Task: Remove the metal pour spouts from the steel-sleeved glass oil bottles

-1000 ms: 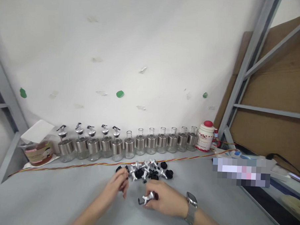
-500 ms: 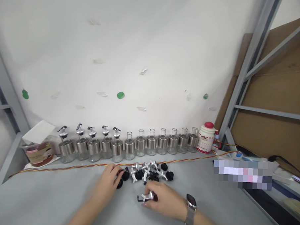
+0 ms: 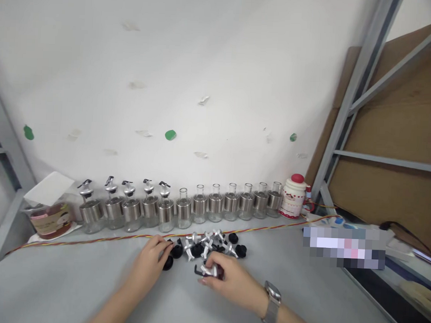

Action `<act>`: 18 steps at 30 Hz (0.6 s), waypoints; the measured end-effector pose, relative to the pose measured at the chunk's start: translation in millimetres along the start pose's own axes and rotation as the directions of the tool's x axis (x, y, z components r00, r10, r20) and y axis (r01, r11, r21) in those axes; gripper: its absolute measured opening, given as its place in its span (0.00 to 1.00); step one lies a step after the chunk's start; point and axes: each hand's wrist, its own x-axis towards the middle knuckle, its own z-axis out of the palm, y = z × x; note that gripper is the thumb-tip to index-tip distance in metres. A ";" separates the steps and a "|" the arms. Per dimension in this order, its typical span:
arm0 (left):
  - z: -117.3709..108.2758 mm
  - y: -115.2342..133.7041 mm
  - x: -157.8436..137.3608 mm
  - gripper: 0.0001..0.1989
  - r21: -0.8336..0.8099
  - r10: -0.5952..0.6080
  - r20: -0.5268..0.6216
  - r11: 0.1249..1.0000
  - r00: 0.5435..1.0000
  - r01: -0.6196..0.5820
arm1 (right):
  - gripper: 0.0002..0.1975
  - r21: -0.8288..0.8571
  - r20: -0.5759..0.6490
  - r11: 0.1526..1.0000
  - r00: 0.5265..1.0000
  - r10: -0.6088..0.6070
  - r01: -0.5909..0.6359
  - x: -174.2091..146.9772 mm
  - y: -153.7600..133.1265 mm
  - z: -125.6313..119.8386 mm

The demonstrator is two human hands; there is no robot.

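My right hand [image 3: 232, 276] is closed around a silver bottle pourer [image 3: 209, 271] with a black lever, held just above the grey table and pointing left. Left of the pile of pourers [image 3: 207, 244], my left hand [image 3: 150, 258] has its fingers pressed together. Something small and dark shows at those fingertips, too hidden to name. Close beside them lie round black stoppers, one nearer [image 3: 167, 262] and one farther [image 3: 177, 251]. The pile mixes silver spouts with black stopper parts.
Behind the pile stands a row of glass bottles with steel sleeves; those at the left wear pourers [image 3: 164, 188], the others are open-necked [image 3: 215, 202]. A twisted cord [image 3: 119, 237] crosses the table. A white jar with red lid [image 3: 293, 198] stands right, a tissue container [image 3: 52, 218] left.
Both hands keep nearly the same places. The right hand, still holding the pourer, has risen slightly towards the pile. The whole view has shifted a little.
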 end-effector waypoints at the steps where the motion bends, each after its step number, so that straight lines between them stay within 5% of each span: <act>1: 0.5 -1.1 0.1 0.13 0.005 0.000 -0.001 1.000 1.000 0.000 | 0.10 0.060 -0.020 0.998 1.000 0.020 -0.019 1.6 1.5 0.3; 6: 1.9 -3.5 0.2 0.13 0.029 0.000 -0.020 1.000 1.000 0.001 | 0.12 0.363 0.002 0.929 0.997 0.081 -0.076 7.3 10.0 2.7; 12: 0.0 0.3 -1.1 0.11 0.039 -0.004 -0.032 0.999 0.999 0.005 | 0.14 0.521 -0.033 0.851 0.995 0.097 -0.066 11.2 13.3 3.0; 18: -3.8 5.5 -1.7 0.12 0.054 0.009 -0.033 0.999 0.999 -0.007 | 0.14 0.736 -0.111 0.675 0.974 0.198 -0.053 14.2 6.3 -3.9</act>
